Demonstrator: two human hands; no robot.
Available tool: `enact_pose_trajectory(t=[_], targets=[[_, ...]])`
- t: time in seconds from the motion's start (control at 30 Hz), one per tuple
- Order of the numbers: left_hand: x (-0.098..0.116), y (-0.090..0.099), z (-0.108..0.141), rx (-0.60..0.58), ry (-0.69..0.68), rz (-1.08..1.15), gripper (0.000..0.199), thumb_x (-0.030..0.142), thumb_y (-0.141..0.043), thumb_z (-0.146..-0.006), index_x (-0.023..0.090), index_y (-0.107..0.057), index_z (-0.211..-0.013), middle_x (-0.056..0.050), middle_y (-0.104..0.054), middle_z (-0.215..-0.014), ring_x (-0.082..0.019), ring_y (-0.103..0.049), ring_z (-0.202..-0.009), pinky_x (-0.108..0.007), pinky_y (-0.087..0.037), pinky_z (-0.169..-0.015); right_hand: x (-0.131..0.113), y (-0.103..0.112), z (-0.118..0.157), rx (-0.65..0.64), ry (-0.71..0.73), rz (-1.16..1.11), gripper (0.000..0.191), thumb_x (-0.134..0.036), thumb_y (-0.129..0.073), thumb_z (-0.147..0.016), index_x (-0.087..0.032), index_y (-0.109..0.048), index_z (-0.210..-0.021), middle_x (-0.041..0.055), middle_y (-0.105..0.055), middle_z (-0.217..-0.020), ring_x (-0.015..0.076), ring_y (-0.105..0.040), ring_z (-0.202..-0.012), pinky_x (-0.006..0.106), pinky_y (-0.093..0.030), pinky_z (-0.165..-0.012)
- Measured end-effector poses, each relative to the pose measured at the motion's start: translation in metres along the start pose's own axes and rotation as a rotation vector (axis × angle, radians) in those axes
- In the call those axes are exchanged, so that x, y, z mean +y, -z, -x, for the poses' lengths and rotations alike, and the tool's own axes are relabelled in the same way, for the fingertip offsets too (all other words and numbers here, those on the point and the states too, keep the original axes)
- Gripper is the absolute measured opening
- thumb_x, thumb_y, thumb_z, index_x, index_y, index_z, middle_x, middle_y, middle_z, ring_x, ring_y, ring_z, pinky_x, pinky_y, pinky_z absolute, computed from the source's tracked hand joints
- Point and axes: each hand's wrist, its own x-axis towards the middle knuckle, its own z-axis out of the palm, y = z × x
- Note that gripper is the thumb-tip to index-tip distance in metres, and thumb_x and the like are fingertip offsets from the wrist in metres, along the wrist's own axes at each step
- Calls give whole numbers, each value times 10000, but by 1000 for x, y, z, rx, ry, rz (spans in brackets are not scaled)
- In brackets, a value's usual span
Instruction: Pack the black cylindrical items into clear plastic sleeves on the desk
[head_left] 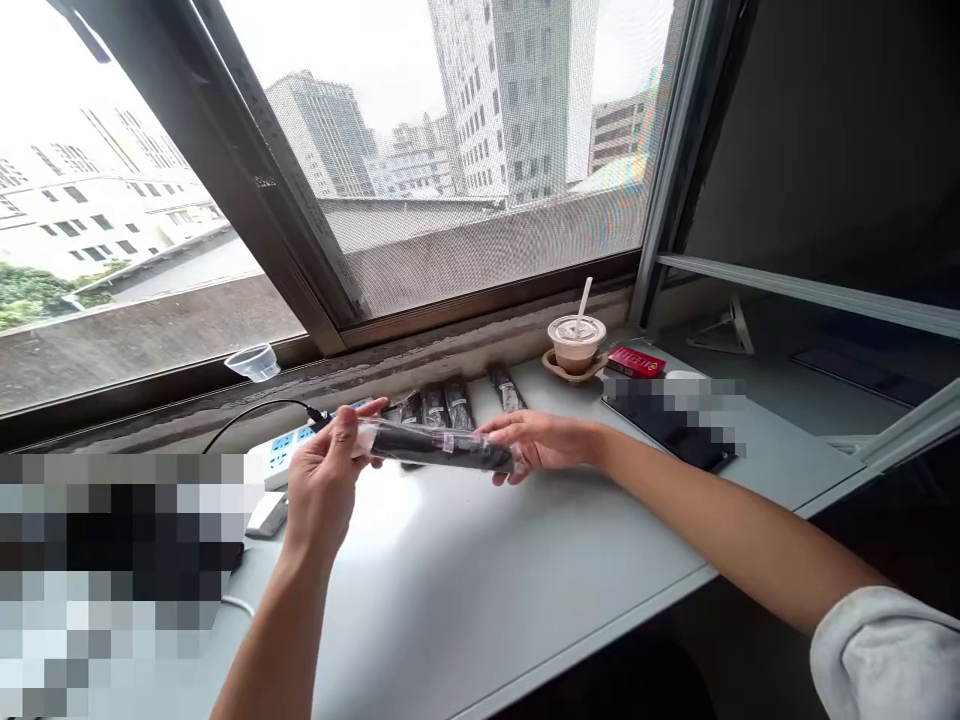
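A long dark item in a clear plastic sleeve point(435, 446) is held level above the white table point(450, 580). My left hand point(330, 465) grips its left end between thumb and fingers. At its right end, my right hand point(532, 445) has its fingers closed around the sleeve. Behind it, several similar dark wrapped packets point(457, 402) lie side by side near the window wall, partly hidden by the held one. One more wrapped packet point(507, 388) lies a little to their right.
A lidded drink cup with a straw point(576, 345) stands in a cardboard holder beside a red box point(636, 362). A dark tablet-like object point(667, 425) lies at right. A power strip point(281, 455) and cable are at left; a clear plastic cup point(255, 363) sits by the sill.
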Motion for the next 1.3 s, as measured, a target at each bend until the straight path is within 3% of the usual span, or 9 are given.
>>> enact_pose_trajectory(t=[0.17,0.43,0.53,0.63,0.7,0.77,0.9,1.1,1.3], targets=[[3,12,-6,153,-46,-87,472,581,-703,-899,134,-810,-1001,-39,-659,-731,-91,-491,-554,-197,-404,-454,2,7,-2,73,-3,21,555,-279,-944,-717,-158,-652,-1173,37,-709,-887,192,-781,-768,224,-612,-654],[-5,19,-13,170,-73,32,428,571,-718,-887,169,-793,-1013,-51,-691,-891,-100,-555,-635,-220,-499,-551,4,8,-5,63,55,7,562,-282,-962,-706,-192,-646,-1162,46,-707,-1002,185,-778,-837,202,-579,-652],[-6,25,-12,240,-158,-353,470,600,-591,-962,198,-791,-1100,-62,-685,-875,-166,-605,-692,-332,-554,-660,2,11,-4,92,77,62,537,-266,-955,-714,-183,-686,-1172,40,-702,-972,147,-749,-808,169,-522,-601],[-4,25,-8,333,-509,-862,490,584,-648,-932,210,-749,-1233,-130,-690,-1154,-307,-654,-1046,-508,-515,-984,0,16,-3,146,90,96,521,-286,-947,-728,-167,-713,-1177,35,-705,-923,138,-729,-806,199,-543,-683],[-3,17,-3,191,-767,-1058,620,563,-768,-846,237,-666,-1363,-151,-620,-1373,-377,-551,-1295,-559,-392,-1142,-1,18,-2,173,97,114,525,-294,-955,-710,-157,-722,-1160,36,-711,-912,140,-724,-806,219,-547,-718],[-5,4,4,-143,-891,-1152,753,527,-821,-810,284,-558,-1472,-133,-572,-1477,-382,-498,-1380,-554,-350,-1184,-2,18,-1,166,98,150,558,-310,-957,-705,-153,-719,-1185,45,-722,-924,148,-726,-814,226,-537,-715],[-20,-15,14,-587,-727,-1256,722,386,-700,-936,273,-403,-1584,-126,-658,-1379,-335,-641,-1207,-483,-481,-1055,-4,18,3,125,89,313,681,-351,-915,-760,-158,-649,-1357,55,-744,-888,163,-720,-804,235,-511,-668],[-28,-3,12,-667,-399,-1236,505,352,-673,-918,297,-619,-1417,-87,-721,-1250,-297,-721,-1003,-361,-558,-811,-14,28,15,209,92,632,458,-363,-872,-761,-125,-743,-1131,51,-745,-813,171,-676,-738,259,-483,-643],[-27,6,8,-696,-230,-1179,397,356,-601,-954,288,-670,-1339,-74,-759,-1150,-278,-726,-986,-363,-557,-825,-27,31,20,445,458,492,272,-365,-806,-797,-164,-696,-944,36,-685,-891,168,-633,-804,275,-516,-725]])
